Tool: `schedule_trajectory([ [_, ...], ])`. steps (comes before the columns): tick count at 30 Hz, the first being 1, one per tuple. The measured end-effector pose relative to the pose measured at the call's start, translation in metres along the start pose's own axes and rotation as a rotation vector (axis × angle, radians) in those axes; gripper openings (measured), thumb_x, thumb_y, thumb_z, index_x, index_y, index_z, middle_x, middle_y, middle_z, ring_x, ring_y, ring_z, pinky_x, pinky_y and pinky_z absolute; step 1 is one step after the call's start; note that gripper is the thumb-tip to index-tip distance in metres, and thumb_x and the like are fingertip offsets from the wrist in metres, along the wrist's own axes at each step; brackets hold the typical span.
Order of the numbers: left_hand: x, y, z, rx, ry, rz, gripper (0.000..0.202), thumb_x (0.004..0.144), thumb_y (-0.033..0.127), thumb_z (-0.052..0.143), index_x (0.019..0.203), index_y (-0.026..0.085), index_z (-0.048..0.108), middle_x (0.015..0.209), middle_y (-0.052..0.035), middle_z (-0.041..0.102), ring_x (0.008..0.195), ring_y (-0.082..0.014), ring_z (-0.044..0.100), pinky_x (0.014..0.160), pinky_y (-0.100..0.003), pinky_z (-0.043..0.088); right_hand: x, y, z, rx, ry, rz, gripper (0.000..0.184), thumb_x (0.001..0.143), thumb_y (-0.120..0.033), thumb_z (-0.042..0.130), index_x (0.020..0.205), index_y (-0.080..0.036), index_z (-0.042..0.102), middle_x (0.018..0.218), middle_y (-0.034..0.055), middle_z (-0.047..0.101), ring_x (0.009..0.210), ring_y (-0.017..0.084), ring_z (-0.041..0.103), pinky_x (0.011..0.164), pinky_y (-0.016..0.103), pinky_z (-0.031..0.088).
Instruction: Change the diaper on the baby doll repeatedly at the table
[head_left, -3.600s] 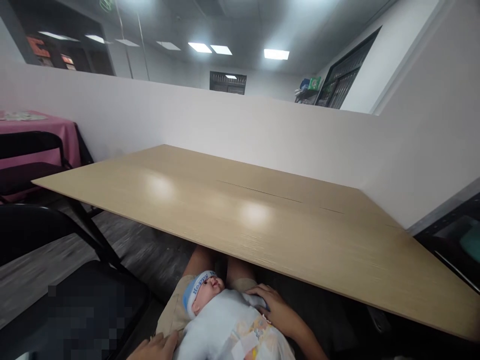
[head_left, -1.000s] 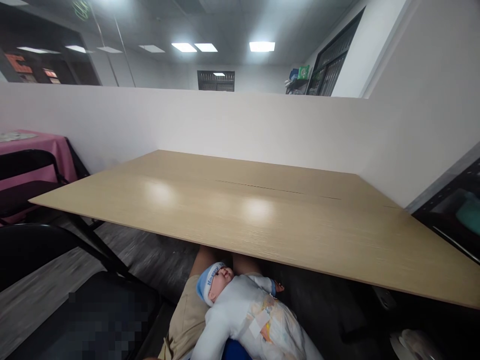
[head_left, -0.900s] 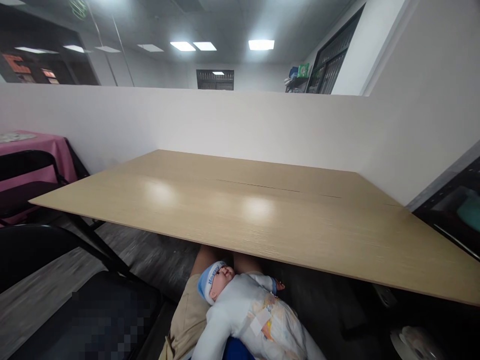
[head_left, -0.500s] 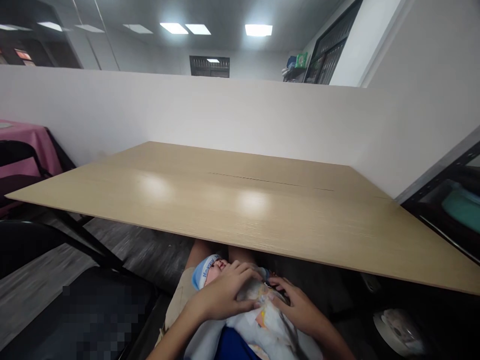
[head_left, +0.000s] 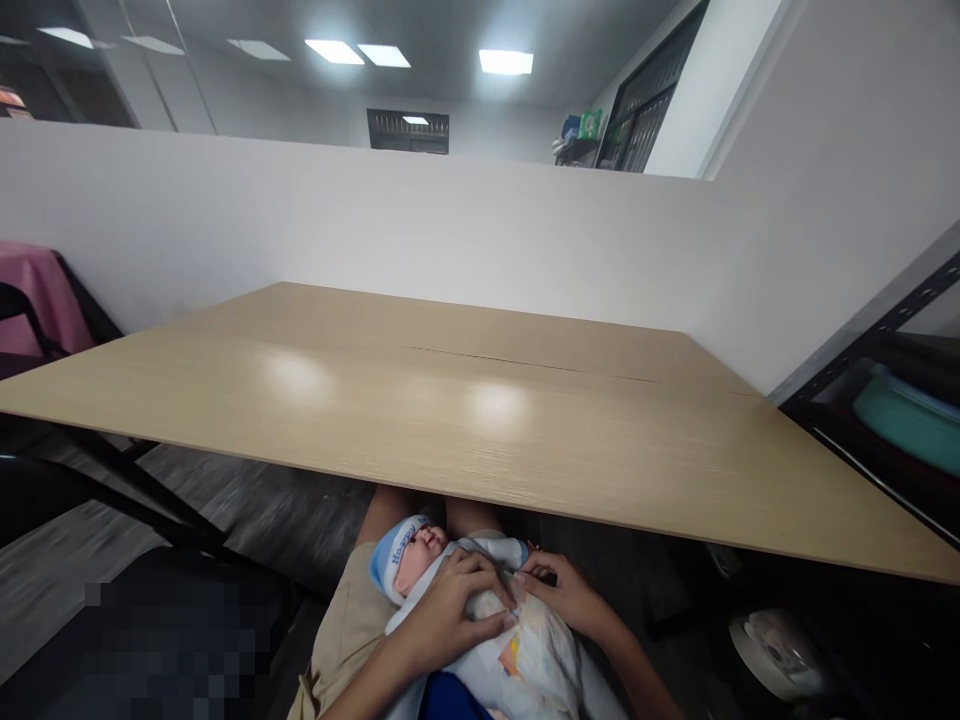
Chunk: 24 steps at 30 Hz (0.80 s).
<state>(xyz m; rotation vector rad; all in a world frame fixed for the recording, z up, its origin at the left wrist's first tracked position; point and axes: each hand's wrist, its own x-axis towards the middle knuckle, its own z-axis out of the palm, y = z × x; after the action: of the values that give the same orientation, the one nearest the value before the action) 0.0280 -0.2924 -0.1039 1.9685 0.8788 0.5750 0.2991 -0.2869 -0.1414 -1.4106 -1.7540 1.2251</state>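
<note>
A baby doll (head_left: 420,548) in a white suit and a blue-and-white cap lies face up on my lap, just below the near edge of a wooden table (head_left: 480,420). A printed diaper (head_left: 536,655) covers its lower body. My left hand (head_left: 450,605) lies over the doll's chest with curled fingers pressing on the cloth. My right hand (head_left: 559,592) meets it from the right, fingers bent and gripping the doll's clothing near its arm.
A white partition wall (head_left: 450,240) stands behind the table. A black chair (head_left: 90,600) is at the left, with a pink-covered table (head_left: 45,300) beyond it. A dark shelf with a teal basin (head_left: 907,420) is at the right. A round white object (head_left: 780,655) lies on the floor.
One second ago no hands were in view and the doll lay alone on my lap. Both hands have since come onto its chest, and the view has shifted slightly right.
</note>
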Motion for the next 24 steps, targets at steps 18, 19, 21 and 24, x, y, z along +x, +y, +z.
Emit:
schedule_trajectory([
  [18, -0.083, -0.016, 0.006, -0.157, -0.216, 0.032, 0.079, 0.097, 0.097, 0.046, 0.081, 0.022, 0.068, 0.075, -0.0044, 0.066, 0.079, -0.0198, 0.059, 0.086, -0.032, 0.047, -0.028, -0.094, 0.016, -0.224, -0.205, -0.197, 0.036, 0.107, -0.044, 0.066, 0.139, -0.03, 0.076, 0.147, 0.0098, 0.07, 0.14, 0.028, 0.064, 0.124, 0.044, 0.048],
  [19, -0.083, -0.016, 0.006, -0.143, -0.25, 0.04, 0.083, 0.097, 0.099, 0.04, 0.078, 0.022, 0.065, 0.07, -0.0034, 0.063, 0.075, -0.0191, 0.057, 0.086, -0.033, 0.047, -0.032, -0.097, 0.016, -0.262, -0.174, -0.179, 0.032, 0.108, -0.045, 0.064, 0.132, -0.029, 0.078, 0.139, 0.0095, 0.073, 0.134, 0.028, 0.067, 0.121, 0.044, 0.049],
  [21, -0.079, -0.005, -0.001, -0.109, -0.232, 0.025, 0.077, 0.102, 0.093, 0.041, 0.083, 0.022, 0.066, 0.074, -0.0032, 0.065, 0.078, -0.0198, 0.059, 0.092, -0.034, 0.049, -0.046, -0.09, 0.007, -0.325, -0.114, -0.12, 0.034, 0.111, -0.051, 0.055, 0.112, -0.027, 0.079, 0.118, 0.0086, 0.078, 0.117, 0.028, 0.071, 0.118, 0.047, 0.05],
  [24, -0.049, 0.028, -0.014, -0.021, -0.092, -0.015, 0.051, 0.108, 0.072, 0.057, 0.104, 0.023, 0.071, 0.101, -0.0054, 0.072, 0.101, -0.0231, 0.064, 0.096, -0.033, 0.051, -0.078, -0.057, -0.017, -0.327, -0.091, 0.017, 0.066, 0.11, -0.072, 0.036, 0.084, -0.027, 0.077, 0.09, 0.0083, 0.076, 0.093, 0.029, 0.073, 0.11, 0.05, 0.053],
])
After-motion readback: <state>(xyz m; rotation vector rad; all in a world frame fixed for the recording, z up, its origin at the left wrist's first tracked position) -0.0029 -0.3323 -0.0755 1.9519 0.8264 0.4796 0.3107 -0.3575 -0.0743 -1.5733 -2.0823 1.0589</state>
